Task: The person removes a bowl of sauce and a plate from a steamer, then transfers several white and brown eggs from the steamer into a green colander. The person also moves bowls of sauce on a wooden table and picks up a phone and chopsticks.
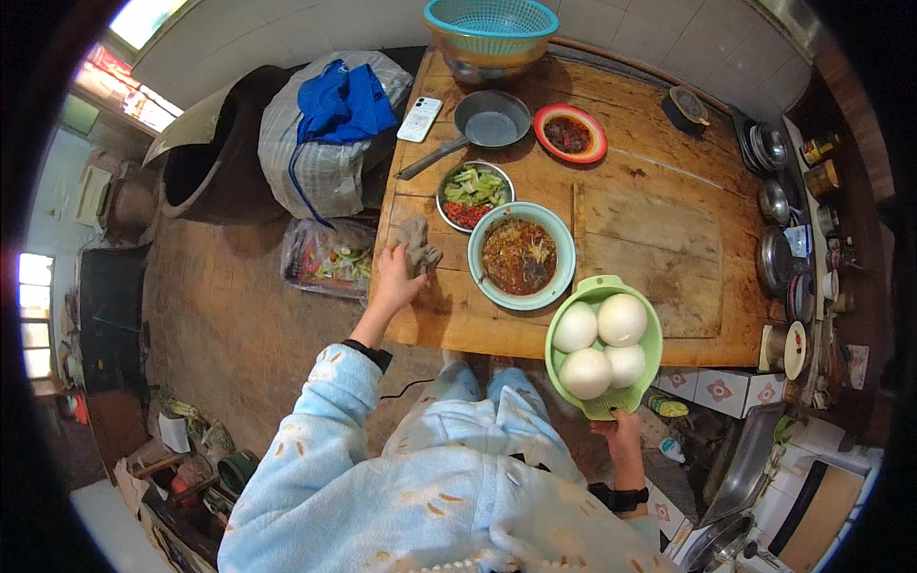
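Observation:
My right hand (620, 431) grips the near handle of a light green plastic colander (554, 365) that holds several round white buns or vegetables (622, 319); its far end is over the table's front edge. My left hand (401, 276) touches a crumpled grey cloth (419, 247) on the wooden table (458, 322). Between my hands sits a pale green-rimmed bowl (572, 258) of brown-red sauce. Just behind it stands a metal bowl (513, 188) with chopped green vegetables (474, 185) and chopped red chili (464, 215).
Farther back are a dark frying pan (493, 118), a phone (420, 119), a red-rimmed plate (600, 143) of dark sauce and a blue basket (491, 21). A wooden board (652, 258) lies right. Left of the table stand a large dark vat (215, 172) and a bin of scraps (333, 258).

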A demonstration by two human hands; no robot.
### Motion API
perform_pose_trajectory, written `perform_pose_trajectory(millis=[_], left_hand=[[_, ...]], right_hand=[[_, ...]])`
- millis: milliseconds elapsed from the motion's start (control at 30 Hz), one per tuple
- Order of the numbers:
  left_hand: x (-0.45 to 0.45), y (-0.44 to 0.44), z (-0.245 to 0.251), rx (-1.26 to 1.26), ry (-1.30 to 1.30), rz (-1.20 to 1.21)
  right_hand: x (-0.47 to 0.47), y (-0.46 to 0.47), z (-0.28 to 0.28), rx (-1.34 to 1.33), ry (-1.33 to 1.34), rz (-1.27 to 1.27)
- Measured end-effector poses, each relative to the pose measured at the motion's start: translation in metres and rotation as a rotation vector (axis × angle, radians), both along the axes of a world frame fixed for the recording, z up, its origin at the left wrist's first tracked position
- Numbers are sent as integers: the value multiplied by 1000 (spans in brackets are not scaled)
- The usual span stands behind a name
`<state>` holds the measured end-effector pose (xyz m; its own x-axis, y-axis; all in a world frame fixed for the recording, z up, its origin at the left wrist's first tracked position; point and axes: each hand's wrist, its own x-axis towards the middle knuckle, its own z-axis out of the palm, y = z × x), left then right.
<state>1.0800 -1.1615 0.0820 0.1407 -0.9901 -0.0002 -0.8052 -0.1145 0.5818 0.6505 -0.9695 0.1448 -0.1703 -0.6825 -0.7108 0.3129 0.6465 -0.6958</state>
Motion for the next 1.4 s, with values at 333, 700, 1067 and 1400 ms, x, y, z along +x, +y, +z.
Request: perform_pose_trajectory(millis=[333, 700, 1067, 1400], left_hand=[[-26, -50, 15, -17, 111, 22], [-114, -34, 25, 57, 367, 315], [-148, -36, 52, 42, 339, 497], [-175, 2, 77, 170, 326, 781]], right_hand=[[-43, -99, -16, -132, 41, 29], [-107, -221, -91, 91, -125, 268], [-203, -395, -31, -127, 379, 877], [-102, -587, -152, -522, 570, 794]])
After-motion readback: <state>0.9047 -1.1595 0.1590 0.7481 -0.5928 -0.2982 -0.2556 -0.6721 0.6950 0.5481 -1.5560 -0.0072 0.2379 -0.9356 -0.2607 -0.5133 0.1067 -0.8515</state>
